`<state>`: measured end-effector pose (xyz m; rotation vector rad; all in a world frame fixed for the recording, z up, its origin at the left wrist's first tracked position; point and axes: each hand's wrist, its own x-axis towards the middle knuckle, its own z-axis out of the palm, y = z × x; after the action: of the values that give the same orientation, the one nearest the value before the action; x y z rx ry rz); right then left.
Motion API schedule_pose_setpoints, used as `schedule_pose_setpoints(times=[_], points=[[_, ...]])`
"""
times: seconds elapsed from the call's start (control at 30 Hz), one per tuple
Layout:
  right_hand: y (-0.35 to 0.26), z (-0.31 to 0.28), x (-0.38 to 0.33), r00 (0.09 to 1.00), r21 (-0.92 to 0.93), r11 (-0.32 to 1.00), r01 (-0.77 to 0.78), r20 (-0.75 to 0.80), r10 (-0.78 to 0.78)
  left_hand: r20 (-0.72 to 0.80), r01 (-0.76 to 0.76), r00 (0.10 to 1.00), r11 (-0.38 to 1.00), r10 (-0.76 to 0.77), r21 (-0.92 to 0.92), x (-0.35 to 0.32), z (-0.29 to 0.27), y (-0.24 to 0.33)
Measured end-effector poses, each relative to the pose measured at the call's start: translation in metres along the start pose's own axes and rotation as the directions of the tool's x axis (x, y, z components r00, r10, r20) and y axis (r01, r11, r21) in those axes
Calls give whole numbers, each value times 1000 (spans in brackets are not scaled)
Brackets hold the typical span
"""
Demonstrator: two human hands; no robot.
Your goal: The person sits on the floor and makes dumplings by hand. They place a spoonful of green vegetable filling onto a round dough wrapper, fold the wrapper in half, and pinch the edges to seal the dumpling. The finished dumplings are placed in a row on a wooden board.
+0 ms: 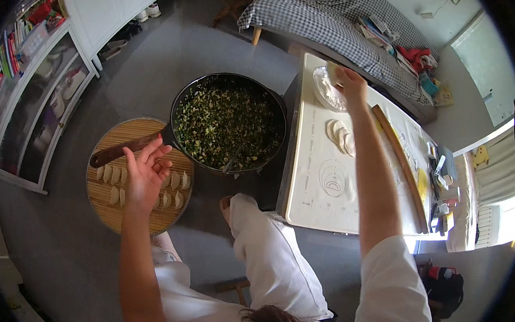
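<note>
Your left hand (145, 173) hovers, fingers spread, over the dumplings (171, 183); your right hand (348, 81) pinches a wrapper (333, 73) at one o'clock, which could tear if tugged.

Black pan (277, 108) with dark brown handle (125, 150); filling (227, 121) speckled dark green and pale. Round mat (130, 216) light tan with fine ribbed stripes; dumplings (112, 173) cream-white. Work board (318, 198) off-white with faint grey circle outlines; dough wrappers (340, 135) pale cream; rolling pin (400, 165) tan brown. Bedcover (318, 11) grey-and-white check. Floor (66, 261) plain grey. Clothing (277, 262) white.
</note>
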<state>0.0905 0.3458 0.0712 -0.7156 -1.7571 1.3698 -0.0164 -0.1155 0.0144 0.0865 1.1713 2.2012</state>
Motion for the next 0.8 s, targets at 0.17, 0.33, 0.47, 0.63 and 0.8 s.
schedule_pose_setpoints(times=[0.17, 0.33, 0.47, 0.63, 0.8], points=[[45, -34, 25, 989, -781, 624, -6, -99, -114, -6, 6, 1000, 997, -6, -70, 5, -4, -2], [60, -19, 21, 996, -763, 645, -50, -90, -29, 11, 14, 1000, 998, -14, -63, 12, -6, -8], [89, -38, 48, 993, -257, 960, -114, -55, 103, -2, 14, 1000, 999, -14, -44, 18, -3, -13], [66, -34, 42, 998, -748, 663, -30, -54, -15, 9, 12, 1000, 998, -12, -53, 20, -2, -13], [69, -26, 49, 991, -823, 558, 107, 45, -125, -29, -28, 999, 994, 25, -107, 14, -14, -7]])
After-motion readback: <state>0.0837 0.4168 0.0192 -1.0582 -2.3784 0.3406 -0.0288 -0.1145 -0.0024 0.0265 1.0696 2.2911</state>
